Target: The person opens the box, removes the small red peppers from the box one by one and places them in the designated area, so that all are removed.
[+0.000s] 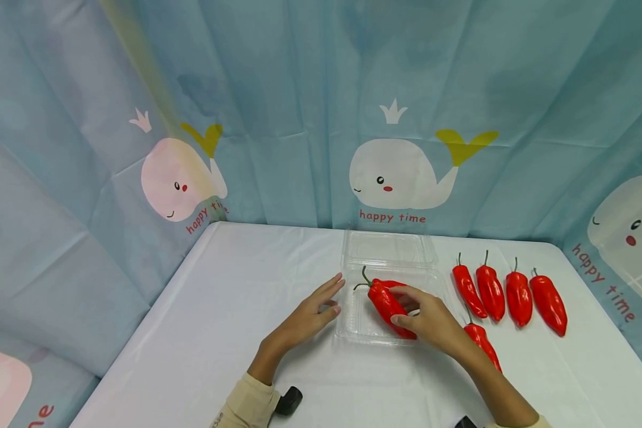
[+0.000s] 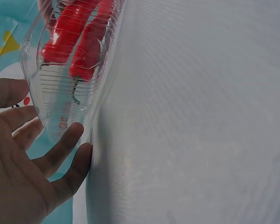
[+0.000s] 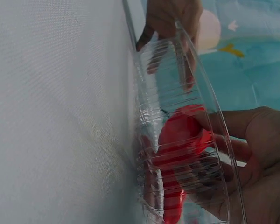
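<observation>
Starting at the near edge of the table (image 1: 235, 309), we had both forearms coming in, cream sleeves just showing. Our left hand (image 1: 307, 312) lay flat with the fingers straight and a little spread, fingertips up against the left wall of the clear plastic clamshell box (image 1: 353, 315); the left wrist view showed those fingers (image 2: 60, 149) touching the ribbed plastic. Our right hand (image 1: 430, 321) was curled round a red pepper (image 1: 385, 303), thumb and fingers pinching its fat end, and the pepper sat down inside the box tray, stem pointing to the far left. A second pepper seemed to lie under it, though we couldn't tell for sure.

Just right of that wrist lay one loose pepper (image 1: 481, 342). Further back, towards the right edge, four more peppers (image 1: 508, 291) sat in a row, stems pointing away. The box's open lid (image 1: 387, 246) lay flat behind the tray, and past the far edge hung the whale curtain (image 1: 396, 172).
</observation>
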Motion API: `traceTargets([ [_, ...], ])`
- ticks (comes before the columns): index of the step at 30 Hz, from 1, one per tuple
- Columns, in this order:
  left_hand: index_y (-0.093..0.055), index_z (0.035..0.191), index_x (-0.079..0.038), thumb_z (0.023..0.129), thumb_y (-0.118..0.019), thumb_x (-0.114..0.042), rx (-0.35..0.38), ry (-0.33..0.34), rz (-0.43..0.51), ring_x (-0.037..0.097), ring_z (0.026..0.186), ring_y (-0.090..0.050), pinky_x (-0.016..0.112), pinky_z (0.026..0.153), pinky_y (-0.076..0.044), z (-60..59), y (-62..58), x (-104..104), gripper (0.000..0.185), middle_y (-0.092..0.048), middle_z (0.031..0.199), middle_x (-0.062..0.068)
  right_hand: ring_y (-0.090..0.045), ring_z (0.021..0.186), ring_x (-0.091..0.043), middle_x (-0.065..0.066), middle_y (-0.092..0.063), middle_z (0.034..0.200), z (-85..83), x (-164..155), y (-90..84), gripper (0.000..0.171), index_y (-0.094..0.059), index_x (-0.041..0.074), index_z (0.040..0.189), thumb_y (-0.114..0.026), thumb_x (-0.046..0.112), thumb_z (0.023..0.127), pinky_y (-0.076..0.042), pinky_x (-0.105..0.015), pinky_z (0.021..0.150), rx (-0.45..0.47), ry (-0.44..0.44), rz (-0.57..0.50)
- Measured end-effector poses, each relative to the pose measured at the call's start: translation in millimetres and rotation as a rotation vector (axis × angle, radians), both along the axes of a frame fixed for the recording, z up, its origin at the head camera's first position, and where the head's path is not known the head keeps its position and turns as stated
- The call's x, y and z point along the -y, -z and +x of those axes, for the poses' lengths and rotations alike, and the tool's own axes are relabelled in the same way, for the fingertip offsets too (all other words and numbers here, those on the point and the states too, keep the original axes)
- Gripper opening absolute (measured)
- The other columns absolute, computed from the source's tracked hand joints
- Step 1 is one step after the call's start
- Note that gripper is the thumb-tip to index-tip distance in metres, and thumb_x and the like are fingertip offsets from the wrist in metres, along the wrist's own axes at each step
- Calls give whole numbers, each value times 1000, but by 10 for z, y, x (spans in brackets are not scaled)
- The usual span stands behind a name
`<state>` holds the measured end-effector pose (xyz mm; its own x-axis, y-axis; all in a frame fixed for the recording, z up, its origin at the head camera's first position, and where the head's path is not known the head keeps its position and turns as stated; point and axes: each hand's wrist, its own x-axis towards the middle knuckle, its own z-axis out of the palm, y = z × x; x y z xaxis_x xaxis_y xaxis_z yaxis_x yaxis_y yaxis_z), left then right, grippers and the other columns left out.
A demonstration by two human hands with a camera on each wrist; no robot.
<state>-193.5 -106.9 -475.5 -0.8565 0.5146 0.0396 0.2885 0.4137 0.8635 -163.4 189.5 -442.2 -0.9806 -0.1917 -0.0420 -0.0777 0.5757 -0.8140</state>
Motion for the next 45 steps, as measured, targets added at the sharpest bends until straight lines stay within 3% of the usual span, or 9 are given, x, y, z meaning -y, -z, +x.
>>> traceTargets([
  [20, -31, 168, -15, 111, -51, -19, -7, 2, -2, 31, 136, -59, 61, 116, -43, 6, -13, -6, 60, -18, 178, -7, -70, 114, -37, -19, -71, 128, 93, -191, -171, 69, -55, 12, 153, -85, 23, 91, -66, -41, 77, -121, 88, -26],
  [32, -30, 168, -13, 112, -50, -18, 1, 15, 16, 33, 136, -58, 60, 116, -43, 17, -21, 9, 61, -16, 178, -3, -65, 123, -42, -20, -68, 134, 217, -357, -323, 75, -47, 13, 159, -81, 28, 94, -66, -47, 81, -90, 140, -40],
  [45, -31, 168, -13, 111, -50, -17, -4, 10, 10, 33, 135, -59, 60, 116, -44, 10, -23, -3, 60, -17, 178, -3, -68, 118, -40, -20, -68, 132, 312, -547, -374, 76, -46, 13, 160, -81, 31, 94, -66, -44, 78, -93, 168, 4],
])
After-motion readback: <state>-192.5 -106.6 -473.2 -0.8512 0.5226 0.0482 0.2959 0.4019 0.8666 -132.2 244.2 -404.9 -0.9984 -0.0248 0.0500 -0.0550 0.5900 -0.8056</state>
